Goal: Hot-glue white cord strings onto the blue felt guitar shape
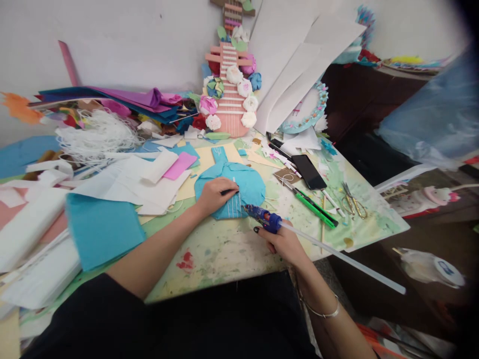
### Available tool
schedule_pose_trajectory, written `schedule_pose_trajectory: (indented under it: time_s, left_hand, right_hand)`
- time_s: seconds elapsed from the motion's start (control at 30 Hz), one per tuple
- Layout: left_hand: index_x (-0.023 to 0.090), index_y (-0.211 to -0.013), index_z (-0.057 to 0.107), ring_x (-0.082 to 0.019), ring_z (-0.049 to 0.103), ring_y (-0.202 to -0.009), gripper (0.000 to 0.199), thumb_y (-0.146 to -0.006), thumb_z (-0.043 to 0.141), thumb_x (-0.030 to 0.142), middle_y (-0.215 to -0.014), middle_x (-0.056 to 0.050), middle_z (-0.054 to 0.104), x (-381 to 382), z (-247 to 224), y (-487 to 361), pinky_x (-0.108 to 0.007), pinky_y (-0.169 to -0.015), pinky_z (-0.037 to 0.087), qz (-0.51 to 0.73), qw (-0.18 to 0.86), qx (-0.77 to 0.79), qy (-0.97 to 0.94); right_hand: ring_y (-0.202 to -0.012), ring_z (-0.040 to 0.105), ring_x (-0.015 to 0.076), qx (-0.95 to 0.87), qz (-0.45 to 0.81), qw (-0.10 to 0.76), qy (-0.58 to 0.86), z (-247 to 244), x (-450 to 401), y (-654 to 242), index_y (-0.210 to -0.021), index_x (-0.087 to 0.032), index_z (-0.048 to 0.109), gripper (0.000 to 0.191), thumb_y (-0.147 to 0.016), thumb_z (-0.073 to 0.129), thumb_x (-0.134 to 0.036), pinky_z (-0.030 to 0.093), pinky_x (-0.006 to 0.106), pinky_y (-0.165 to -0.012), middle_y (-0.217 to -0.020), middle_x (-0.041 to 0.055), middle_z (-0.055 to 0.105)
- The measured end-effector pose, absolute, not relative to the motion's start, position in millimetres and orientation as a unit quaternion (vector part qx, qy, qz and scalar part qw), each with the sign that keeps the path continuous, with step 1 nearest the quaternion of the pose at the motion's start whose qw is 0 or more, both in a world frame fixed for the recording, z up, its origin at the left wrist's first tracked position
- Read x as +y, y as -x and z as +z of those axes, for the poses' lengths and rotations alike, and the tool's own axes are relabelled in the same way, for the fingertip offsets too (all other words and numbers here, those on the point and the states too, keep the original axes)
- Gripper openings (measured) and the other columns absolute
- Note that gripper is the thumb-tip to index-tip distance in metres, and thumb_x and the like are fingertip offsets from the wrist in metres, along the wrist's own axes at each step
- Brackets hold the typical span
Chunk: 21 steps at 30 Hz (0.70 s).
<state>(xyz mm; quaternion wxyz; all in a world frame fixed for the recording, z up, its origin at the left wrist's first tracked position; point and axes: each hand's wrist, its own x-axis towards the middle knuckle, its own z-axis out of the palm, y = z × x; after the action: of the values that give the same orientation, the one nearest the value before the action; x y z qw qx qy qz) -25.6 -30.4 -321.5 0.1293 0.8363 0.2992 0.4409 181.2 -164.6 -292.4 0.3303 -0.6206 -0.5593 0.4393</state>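
Observation:
In the head view, a blue paper-covered guitar shape [252,182] lies flat on the table, with thin white strings [234,205] running down its lower body. My left hand [217,194] rests on its body, fingers pinched together above the strings. A small dark bit shows at those fingers; whether it is a nail or a tool I cannot tell. My right hand [282,244] grips a blue hot glue gun [271,221]. Its nozzle is close to the right end of the strings, at the guitar's lower edge. A long translucent glue stick [348,262] sticks out of its back.
A pink guitar with paper flowers [230,117] leans on the wall. To the right lie a phone [309,171], a green utility knife [316,208] and scissors [354,202]. Tangled white string [99,134], blue paper [105,227] and white rolls [33,227] crowd the left.

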Motion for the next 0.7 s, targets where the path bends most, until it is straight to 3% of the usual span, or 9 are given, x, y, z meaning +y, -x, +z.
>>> schedule_pose_trajectory:
  time_s: [0.3,0.53,0.7]
  left_hand:
    - [0.020,-0.080,0.073,-0.017,0.069,-0.083,0.019,-0.088,0.058,0.031,-0.084,-0.004,0.075,-12,-311,30,-0.030,-0.080,0.054,0.377,0.143,0.285,-0.870]
    - [0.019,-0.077,0.072,-0.017,0.066,-0.083,0.020,-0.087,0.059,0.030,-0.089,-0.007,0.072,0,-299,31,-0.028,-0.077,0.052,0.337,0.157,0.246,-0.895]
    - [0.018,-0.076,0.071,-0.015,0.066,-0.079,0.020,-0.087,0.059,0.030,-0.089,-0.006,0.071,3,-297,31,-0.027,-0.077,0.052,0.336,0.191,0.248,-0.888]
  right_hand:
    - [-0.030,0.040,0.0097,-0.555,0.441,0.351,0.612,-274,-157,-191,-0.064,-0.021,0.048,0.023,-0.076,0.062,-0.035,0.031,0.023,-0.036,-0.034,-0.0064,0.044]
    - [-0.034,0.048,0.0112,-0.545,0.484,0.314,0.609,-259,-136,-192,-0.065,-0.015,0.058,0.022,-0.074,0.062,-0.034,0.036,0.022,-0.038,-0.039,-0.0002,0.054]
    - [-0.037,0.048,0.0109,-0.564,0.455,0.309,0.616,-259,-128,-189,-0.073,-0.014,0.062,0.018,-0.071,0.063,-0.032,0.036,0.021,-0.039,-0.039,-0.0038,0.050]
